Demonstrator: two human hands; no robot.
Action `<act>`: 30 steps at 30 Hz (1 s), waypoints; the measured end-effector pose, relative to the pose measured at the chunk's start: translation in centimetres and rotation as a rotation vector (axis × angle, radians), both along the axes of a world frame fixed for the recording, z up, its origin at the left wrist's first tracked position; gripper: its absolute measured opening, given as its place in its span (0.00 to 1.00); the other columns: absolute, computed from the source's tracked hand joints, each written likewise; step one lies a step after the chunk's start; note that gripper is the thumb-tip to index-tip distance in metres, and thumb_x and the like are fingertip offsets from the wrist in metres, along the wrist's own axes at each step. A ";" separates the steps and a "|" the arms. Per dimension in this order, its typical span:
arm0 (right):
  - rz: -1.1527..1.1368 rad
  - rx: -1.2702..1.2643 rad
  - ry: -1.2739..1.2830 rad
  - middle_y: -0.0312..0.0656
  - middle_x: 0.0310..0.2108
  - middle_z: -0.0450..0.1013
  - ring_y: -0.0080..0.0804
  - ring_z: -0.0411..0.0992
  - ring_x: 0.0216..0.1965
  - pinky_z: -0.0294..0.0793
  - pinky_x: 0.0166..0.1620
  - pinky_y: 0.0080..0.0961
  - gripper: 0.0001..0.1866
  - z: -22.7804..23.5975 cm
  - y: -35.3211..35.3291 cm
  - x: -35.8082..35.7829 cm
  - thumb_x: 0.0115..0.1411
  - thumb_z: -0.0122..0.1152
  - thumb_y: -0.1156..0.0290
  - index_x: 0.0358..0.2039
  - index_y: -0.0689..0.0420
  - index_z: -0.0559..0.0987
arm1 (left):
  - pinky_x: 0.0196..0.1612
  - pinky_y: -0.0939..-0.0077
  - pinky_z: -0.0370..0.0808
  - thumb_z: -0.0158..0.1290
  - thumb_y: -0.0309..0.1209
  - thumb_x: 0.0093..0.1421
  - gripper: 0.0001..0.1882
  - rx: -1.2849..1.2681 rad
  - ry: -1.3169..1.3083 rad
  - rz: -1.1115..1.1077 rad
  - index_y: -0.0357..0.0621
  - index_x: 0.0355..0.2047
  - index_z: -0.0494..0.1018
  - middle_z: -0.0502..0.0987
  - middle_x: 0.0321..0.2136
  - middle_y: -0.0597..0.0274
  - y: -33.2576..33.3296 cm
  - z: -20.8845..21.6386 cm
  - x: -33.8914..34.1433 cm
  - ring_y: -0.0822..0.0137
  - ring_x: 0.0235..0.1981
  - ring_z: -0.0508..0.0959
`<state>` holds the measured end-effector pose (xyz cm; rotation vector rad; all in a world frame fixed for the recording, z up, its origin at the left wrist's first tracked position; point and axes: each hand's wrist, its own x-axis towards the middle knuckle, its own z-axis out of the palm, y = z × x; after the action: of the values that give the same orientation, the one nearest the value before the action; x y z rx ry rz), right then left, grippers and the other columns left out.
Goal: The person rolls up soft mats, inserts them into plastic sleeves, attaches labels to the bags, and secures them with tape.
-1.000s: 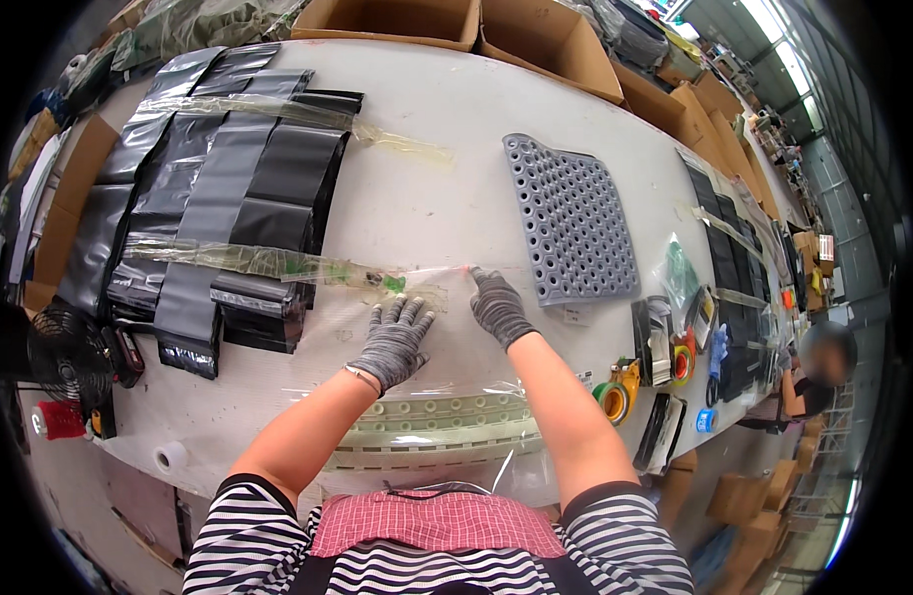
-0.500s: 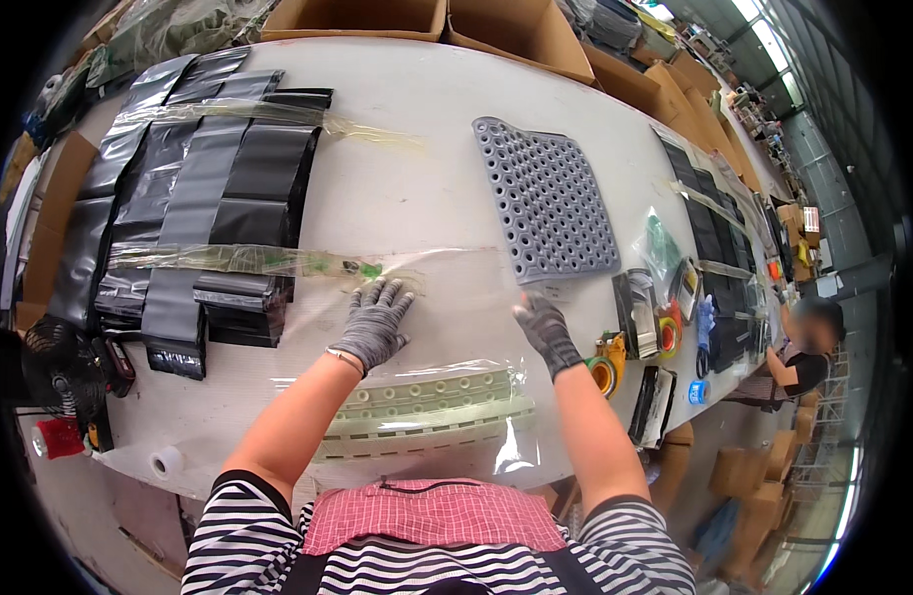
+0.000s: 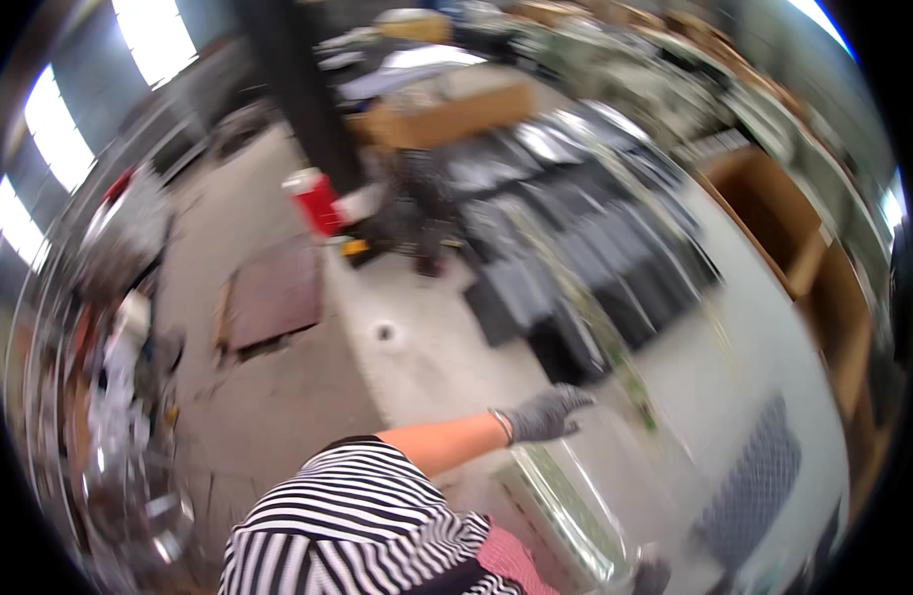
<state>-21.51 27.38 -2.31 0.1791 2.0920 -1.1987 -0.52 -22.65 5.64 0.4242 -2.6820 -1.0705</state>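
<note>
My left hand (image 3: 546, 415), in a grey glove, is over the table with its fingers partly spread and nothing in them. It is near a black plastic bag stack (image 3: 575, 268) bound with clear yellowish tape (image 3: 620, 372). Just below the hand lies a pale green strip with holes under clear plastic film (image 3: 566, 506). At the lower edge, my right hand (image 3: 653, 575) is a dark, smeared shape beside the film, its fingers unreadable. A grey mat with holes (image 3: 744, 486) lies flat farther right.
Along the far table edge stand open cardboard boxes (image 3: 774, 213). Near the left table end are a black fan (image 3: 417, 203), a red roll (image 3: 316, 201) and a white tape roll (image 3: 385, 334). A dark post (image 3: 303, 94) rises behind. A brown board (image 3: 273, 293) lies on the floor.
The view has swung sharply left and blurred, bringing the floor and windows in. My left hand's fingers now point right; my right hand has shifted to the lower edge. The mat stays on the table.
</note>
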 end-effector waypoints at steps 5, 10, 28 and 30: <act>0.079 0.043 -0.026 0.39 0.34 0.76 0.27 0.73 0.30 0.71 0.28 0.23 0.20 -0.5 -2.2 -3.8 0.61 0.62 0.70 0.53 0.59 0.75 | 0.65 0.58 0.65 0.52 0.38 0.63 0.27 0.114 -0.192 0.353 0.40 0.61 0.67 0.71 0.59 0.47 -0.6 -1.4 11.4 0.49 0.61 0.69; 0.209 0.096 0.053 0.39 0.33 0.77 0.27 0.74 0.29 0.72 0.28 0.24 0.18 1.7 -10.4 -5.0 0.62 0.60 0.67 0.52 0.59 0.76 | 0.66 0.57 0.64 0.54 0.35 0.61 0.28 0.193 -0.149 0.520 0.37 0.61 0.67 0.70 0.59 0.46 1.6 -4.2 15.9 0.48 0.61 0.68; 0.235 -0.018 0.296 0.40 0.32 0.77 0.27 0.75 0.29 0.74 0.30 0.26 0.19 -2.4 -3.6 -13.1 0.68 0.54 0.54 0.46 0.57 0.76 | 0.62 0.56 0.68 0.57 0.39 0.58 0.28 -0.043 0.133 0.487 0.41 0.58 0.70 0.75 0.53 0.46 2.8 -10.2 16.0 0.49 0.55 0.74; -0.037 -0.168 0.082 0.32 0.23 0.74 0.22 0.70 0.20 0.63 0.19 0.19 0.13 -2.2 -6.0 -9.8 0.64 0.60 0.52 0.36 0.48 0.78 | 0.58 0.68 0.73 0.59 0.38 0.63 0.29 0.442 0.037 0.557 0.38 0.61 0.68 0.77 0.52 0.50 0.2 -9.4 16.8 0.58 0.50 0.78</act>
<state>-31.31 21.40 -4.53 0.0925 2.0536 -1.4184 16.24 -22.43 -3.81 1.1299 -2.0690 -1.4389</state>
